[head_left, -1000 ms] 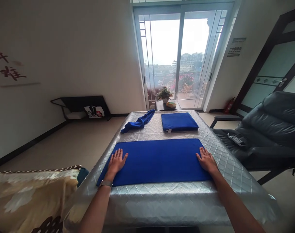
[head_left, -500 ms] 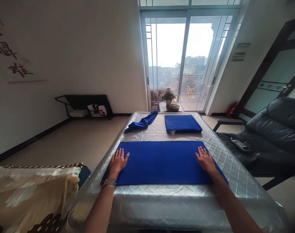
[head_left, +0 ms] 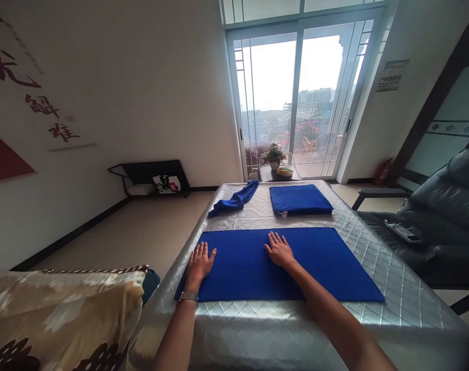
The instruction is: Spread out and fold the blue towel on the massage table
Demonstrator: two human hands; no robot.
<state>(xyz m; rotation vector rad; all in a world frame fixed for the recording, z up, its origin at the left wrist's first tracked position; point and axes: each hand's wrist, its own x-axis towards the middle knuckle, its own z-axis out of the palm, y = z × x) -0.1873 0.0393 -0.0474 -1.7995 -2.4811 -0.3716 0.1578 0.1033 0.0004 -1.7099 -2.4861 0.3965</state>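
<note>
A blue towel (head_left: pixel 327 263) lies spread flat on a table with a silver quilted cover (head_left: pixel 396 288). My left hand (head_left: pixel 199 262) rests palm down on the towel's left end, fingers stretched out, a watch on the wrist. My right hand (head_left: pixel 279 250) lies flat near the towel's middle, fingers spread. Farther back sit a folded blue towel (head_left: pixel 299 200) and, to its left, a crumpled blue towel (head_left: pixel 236 199).
A black recliner (head_left: pixel 438 216) with a remote (head_left: pixel 404 230) stands right of the table. A patterned cushion (head_left: pixel 60 314) is at lower left. Behind the table are a small stand with a potted plant (head_left: pixel 275 154) and glass sliding doors (head_left: pixel 299 98).
My right hand has slid left from the towel's right end to near its middle. The left hand stays on the left end. The view has turned slightly left.
</note>
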